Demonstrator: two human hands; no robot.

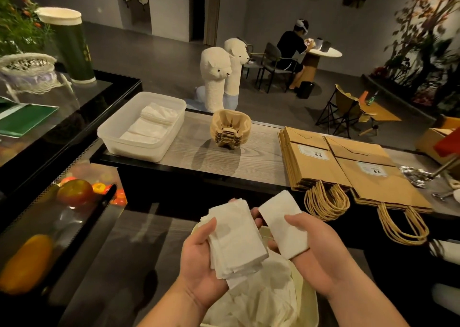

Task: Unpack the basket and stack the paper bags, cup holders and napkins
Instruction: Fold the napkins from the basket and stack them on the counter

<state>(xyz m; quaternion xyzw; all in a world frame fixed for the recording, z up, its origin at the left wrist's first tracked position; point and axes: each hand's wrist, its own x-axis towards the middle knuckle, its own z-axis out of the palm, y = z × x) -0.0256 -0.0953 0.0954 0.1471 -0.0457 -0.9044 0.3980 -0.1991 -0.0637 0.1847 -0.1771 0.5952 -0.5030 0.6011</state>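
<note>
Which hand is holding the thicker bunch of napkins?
The left hand: its thumb clamps a fanned bundle of several napkins, while the right hand pinches only one thin folded napkin.

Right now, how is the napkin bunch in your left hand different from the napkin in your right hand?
The napkin bunch is several sheets with uneven edges; the single napkin looks like one neat folded piece. The napkin bunch looks bigger and thicker than the single napkin. The left hand holds the napkin bunch in its palm, thumb on top; the right hand pinches the single napkin. Both are white paper.
</note>
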